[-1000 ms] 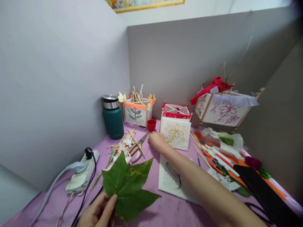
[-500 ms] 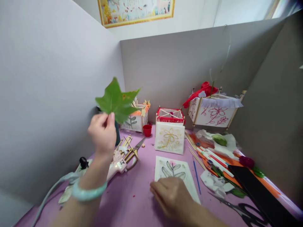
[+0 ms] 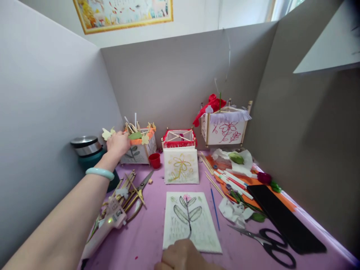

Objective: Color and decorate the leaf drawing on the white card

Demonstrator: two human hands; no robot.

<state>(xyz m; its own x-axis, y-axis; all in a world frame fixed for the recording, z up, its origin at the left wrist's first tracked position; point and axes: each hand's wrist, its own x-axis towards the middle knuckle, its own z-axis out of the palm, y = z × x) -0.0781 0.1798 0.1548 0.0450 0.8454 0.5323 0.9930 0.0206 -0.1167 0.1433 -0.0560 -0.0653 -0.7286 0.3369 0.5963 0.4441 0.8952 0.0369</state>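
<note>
My left hand (image 3: 118, 143) reaches to the back left, its fingers closed at the edge of a white paper lantern-like box (image 3: 134, 154) with orange trim. A green leaf (image 3: 135, 135), seen nearly edge-on, shows at the fingertips, partly hidden. Thin sticks (image 3: 132, 126) stand up inside that box. At the front edge, my right hand (image 3: 182, 255) is curled closed at the bottom of a drawing of a leafy stem with a pink flower (image 3: 191, 221). Whatever its fingers hold, if anything, is hidden.
A glue gun (image 3: 112, 217), gold-handled scissors (image 3: 140, 189) and a flask (image 3: 87, 146) are at left. A red cup (image 3: 154, 160), a yellow flower drawing (image 3: 181, 167) and a red-trimmed frame (image 3: 179, 138) stand mid-table. Black scissors (image 3: 270, 240) and a black phone-like slab (image 3: 287, 219) lie right.
My left hand has carried the leaf from mid-air down to the orange-trimmed box. My right hand has slid toward the front edge, uncovering more of the drawing. The view has shifted right.
</note>
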